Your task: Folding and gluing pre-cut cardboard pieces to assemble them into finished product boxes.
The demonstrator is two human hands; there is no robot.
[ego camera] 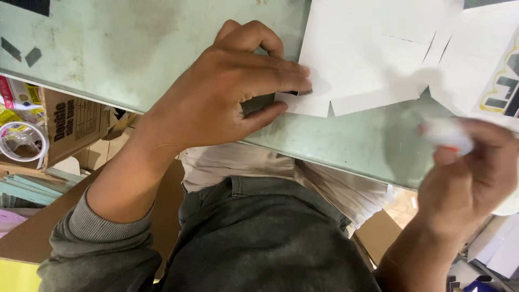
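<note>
Card: a flat white die-cut card sheet (pixel 367 59) lies on the pale green bench (pixel 135 54), far right.
Handling: likely light, thin, creases easily; best held at a flap edge.
Left hand (pixel 232 92): pinching the near flap.
Right hand (pixel 470 178): closed around a small white object (pixel 448 134), blurred.

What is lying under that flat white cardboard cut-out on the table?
The flat white cardboard cut-out lies on a pale green glass tabletop. The left hand pinches its lower flap. Whatever is beneath the sheet's middle is covered and cannot be seen.
</note>
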